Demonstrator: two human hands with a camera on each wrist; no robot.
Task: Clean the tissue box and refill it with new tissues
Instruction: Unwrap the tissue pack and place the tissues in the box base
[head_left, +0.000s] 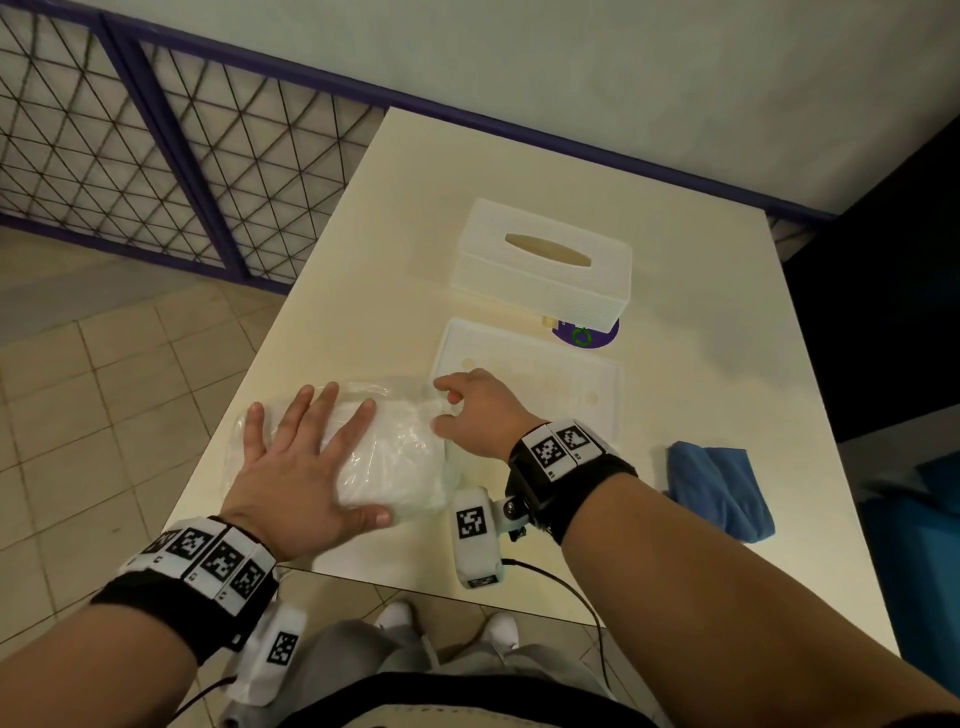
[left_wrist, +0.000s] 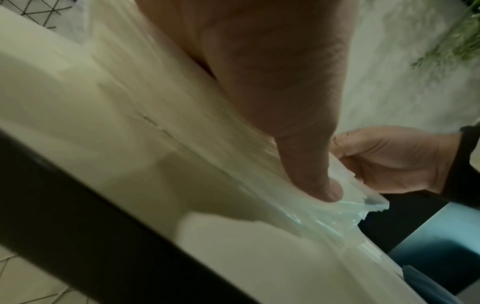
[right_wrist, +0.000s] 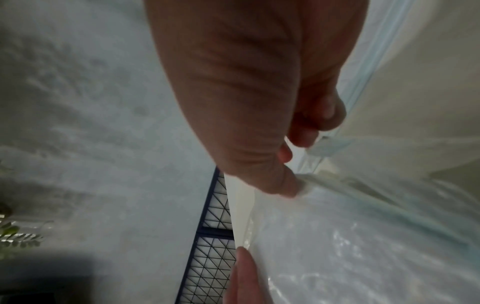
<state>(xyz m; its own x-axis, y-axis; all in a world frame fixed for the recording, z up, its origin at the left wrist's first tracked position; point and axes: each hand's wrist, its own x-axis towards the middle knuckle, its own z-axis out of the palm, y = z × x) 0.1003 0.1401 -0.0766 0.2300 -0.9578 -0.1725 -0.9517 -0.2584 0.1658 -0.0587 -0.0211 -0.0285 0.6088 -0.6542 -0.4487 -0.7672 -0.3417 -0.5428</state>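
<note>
A clear plastic pack of white tissues (head_left: 387, 452) lies near the table's front left edge. My left hand (head_left: 306, 462) lies flat on top of it with straight, spread fingers, pressing it down. My right hand (head_left: 470, 410) is at the pack's right end, fingers curled and pinching the plastic wrap (right_wrist: 309, 181). The white textured tissue box cover (head_left: 545, 260), with an oval slot on top, stands farther back. Its flat white base plate (head_left: 540, 384) lies between the cover and my right hand. In the left wrist view my left thumb (left_wrist: 309, 164) presses the wrap (left_wrist: 363, 201).
A folded blue cloth (head_left: 719, 488) lies at the table's right front. A purple disc (head_left: 584, 335) peeks out under the box cover's near corner. The cream table (head_left: 467, 171) has bare surface at the back. A mesh fence (head_left: 156, 156) stands to the left.
</note>
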